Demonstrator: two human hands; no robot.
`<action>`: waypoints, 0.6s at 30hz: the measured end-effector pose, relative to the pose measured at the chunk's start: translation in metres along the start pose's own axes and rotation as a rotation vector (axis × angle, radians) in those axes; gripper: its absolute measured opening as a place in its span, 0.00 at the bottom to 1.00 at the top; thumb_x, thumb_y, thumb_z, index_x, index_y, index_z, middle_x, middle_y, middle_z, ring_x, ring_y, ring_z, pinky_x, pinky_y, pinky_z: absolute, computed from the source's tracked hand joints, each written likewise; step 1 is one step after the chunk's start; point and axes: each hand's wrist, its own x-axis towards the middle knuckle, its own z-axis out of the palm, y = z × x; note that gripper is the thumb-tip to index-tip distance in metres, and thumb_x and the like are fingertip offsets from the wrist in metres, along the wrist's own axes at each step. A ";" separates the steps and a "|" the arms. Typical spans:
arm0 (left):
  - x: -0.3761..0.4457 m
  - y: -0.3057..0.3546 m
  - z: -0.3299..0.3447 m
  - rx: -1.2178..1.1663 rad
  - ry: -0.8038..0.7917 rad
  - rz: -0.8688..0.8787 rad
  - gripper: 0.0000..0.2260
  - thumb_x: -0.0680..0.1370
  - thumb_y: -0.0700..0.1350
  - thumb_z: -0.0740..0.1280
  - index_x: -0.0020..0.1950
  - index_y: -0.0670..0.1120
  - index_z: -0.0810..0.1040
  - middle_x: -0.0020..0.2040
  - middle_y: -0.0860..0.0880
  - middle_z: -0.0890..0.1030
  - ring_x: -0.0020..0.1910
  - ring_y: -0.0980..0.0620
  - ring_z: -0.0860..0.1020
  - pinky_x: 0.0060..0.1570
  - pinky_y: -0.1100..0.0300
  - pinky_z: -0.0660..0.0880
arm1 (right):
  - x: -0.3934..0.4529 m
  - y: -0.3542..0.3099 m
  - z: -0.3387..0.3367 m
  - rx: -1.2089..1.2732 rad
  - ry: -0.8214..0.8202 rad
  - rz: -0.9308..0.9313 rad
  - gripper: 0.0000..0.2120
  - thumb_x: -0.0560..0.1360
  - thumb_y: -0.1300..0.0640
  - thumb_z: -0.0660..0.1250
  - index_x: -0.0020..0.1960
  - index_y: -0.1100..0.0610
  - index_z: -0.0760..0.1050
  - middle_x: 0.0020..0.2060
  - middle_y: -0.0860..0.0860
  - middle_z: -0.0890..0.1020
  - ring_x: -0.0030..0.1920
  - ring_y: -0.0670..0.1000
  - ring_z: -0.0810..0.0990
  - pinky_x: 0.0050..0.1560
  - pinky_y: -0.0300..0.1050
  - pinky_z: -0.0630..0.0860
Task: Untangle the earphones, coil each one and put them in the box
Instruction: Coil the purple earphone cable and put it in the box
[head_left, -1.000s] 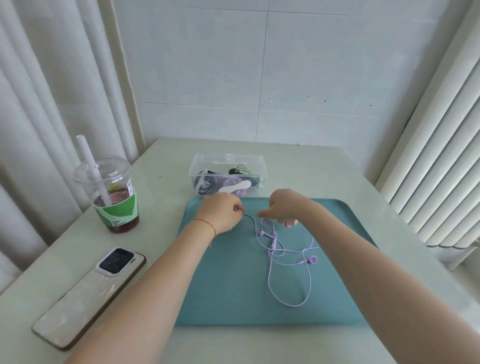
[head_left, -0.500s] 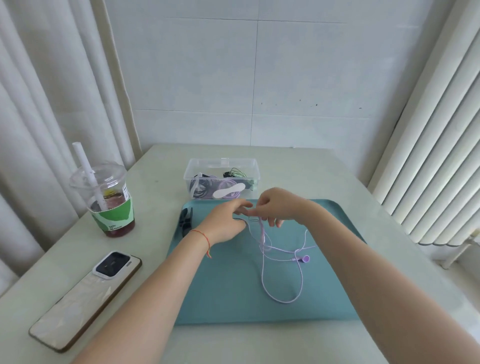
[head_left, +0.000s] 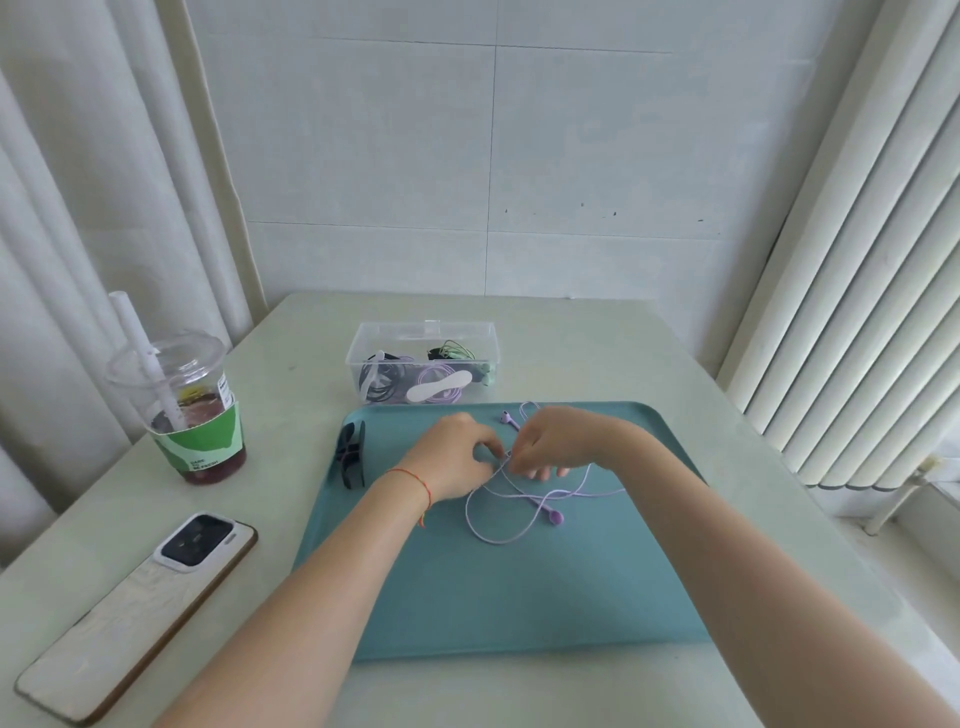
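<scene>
while both hands meet over the far half of the tray, the work is at the knot:

left hand: the left hand (head_left: 457, 460) has its fingers curled, thumb and forefinger pinching the lilac cable at the tangle, just beside the other hand's fingertips.

right hand: the right hand (head_left: 558, 441) pinches the same cable from the opposite side; its lower fingers hang below the pinch, and whether they touch the tray is hard to tell.

earphones: the lilac earphones (head_left: 519, 512) trail from the pinch toward the person. a big loop lies on the tray below the left hand's wrist side, one earbud (head_left: 556, 516) rests just under the right hand, and a second earbud (head_left: 508, 418) sticks out beyond the right hand's knuckles with a small arc of cable.

key relation: the knot sits between the two pinches, equally near both hands. the slack runs from there toward the person and off under the right forearm, so i judge the pull should go apart sideways, not along the loop.

box: the clear box (head_left: 423, 332) stands just past the hands, beyond the tray (head_left: 519, 597) edge, already holding coiled earphones.

step: untangling this pair; coiling and boxing not yet done.

risk: tugging could tighten the knot.

elsewhere: a black clip (head_left: 350, 452) lies left of the left hand, with an iced drink cup (head_left: 200, 431) and a phone (head_left: 140, 603) further left.
</scene>
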 end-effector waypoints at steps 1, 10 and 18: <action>-0.001 0.000 -0.001 -0.032 0.021 -0.015 0.10 0.75 0.42 0.66 0.53 0.53 0.82 0.50 0.49 0.73 0.50 0.50 0.74 0.51 0.60 0.69 | -0.002 -0.001 0.001 -0.083 -0.050 -0.012 0.12 0.74 0.51 0.68 0.52 0.58 0.82 0.45 0.52 0.83 0.42 0.49 0.79 0.43 0.37 0.75; -0.007 0.024 -0.021 -0.552 0.119 -0.038 0.11 0.71 0.45 0.63 0.50 0.56 0.78 0.43 0.49 0.84 0.44 0.52 0.81 0.47 0.58 0.75 | -0.004 -0.018 -0.008 -0.252 0.153 -0.150 0.09 0.74 0.59 0.62 0.35 0.56 0.70 0.29 0.50 0.75 0.31 0.50 0.72 0.32 0.41 0.67; -0.004 0.027 -0.056 -1.122 0.700 -0.212 0.13 0.81 0.42 0.57 0.37 0.45 0.71 0.27 0.50 0.63 0.22 0.54 0.62 0.26 0.62 0.68 | -0.013 -0.009 -0.039 0.019 0.378 -0.125 0.09 0.72 0.63 0.61 0.45 0.54 0.77 0.30 0.50 0.82 0.26 0.40 0.75 0.27 0.31 0.67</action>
